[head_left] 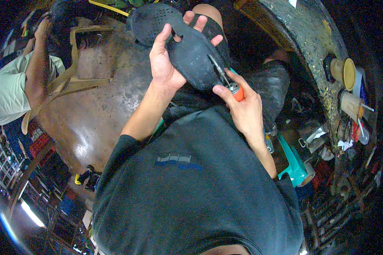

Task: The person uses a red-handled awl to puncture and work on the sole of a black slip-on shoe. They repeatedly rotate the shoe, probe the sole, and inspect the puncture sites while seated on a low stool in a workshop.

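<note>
A black rubber clog [190, 59] with a perforated toe is held up over my lap. My left hand [165, 68] grips it from beneath, thumb on the near side and fingertips showing past the far edge. My right hand [249, 106] closes around the orange handle of a hand tool [238, 93] with a silver collar and a thin metal shaft. That shaft lies along the clog's right side; whether its tip pierces the rubber I cannot tell.
Along the right curves a worn workbench [304, 36], with a yellowish spool [348, 74] and a wooden block [351, 105] by its edge. A teal plastic piece [294, 163] is below it. Another person [12, 91] and a wooden chair frame [74, 83] occupy the left.
</note>
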The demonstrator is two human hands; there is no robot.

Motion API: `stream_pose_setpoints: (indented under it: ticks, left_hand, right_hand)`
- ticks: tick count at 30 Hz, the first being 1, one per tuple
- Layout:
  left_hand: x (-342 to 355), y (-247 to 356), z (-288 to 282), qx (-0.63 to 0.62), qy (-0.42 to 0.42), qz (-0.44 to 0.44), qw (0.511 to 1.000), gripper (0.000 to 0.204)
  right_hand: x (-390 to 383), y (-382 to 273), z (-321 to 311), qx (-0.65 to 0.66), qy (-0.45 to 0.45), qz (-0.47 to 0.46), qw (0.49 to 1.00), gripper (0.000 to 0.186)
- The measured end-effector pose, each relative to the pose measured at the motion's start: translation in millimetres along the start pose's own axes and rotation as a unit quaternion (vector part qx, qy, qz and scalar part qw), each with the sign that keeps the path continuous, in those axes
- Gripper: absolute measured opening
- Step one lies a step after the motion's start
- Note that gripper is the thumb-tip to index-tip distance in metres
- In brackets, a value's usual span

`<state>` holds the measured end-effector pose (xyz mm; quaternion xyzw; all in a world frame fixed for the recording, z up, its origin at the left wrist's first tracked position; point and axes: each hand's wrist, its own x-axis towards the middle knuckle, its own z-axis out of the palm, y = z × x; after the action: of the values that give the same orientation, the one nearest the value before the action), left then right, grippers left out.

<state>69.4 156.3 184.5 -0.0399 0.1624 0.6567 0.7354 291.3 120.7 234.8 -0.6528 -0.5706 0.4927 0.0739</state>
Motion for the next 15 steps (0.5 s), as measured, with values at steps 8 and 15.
stream_pose_setpoints:
  ticks: [8,15]
  left_hand:
    - [4,5,0,-0.032,0.044,0.013,0.998,0.061]
    - [-3,-5,-21,0.03,0.027,-0.107,0.993,0.066]
  right_hand:
    - [14,7,-1,0.186,-0.025,-0.016,0.982,0.057]
    - [38,10,27,0.314,-0.045,0.079,0.945,0.032]
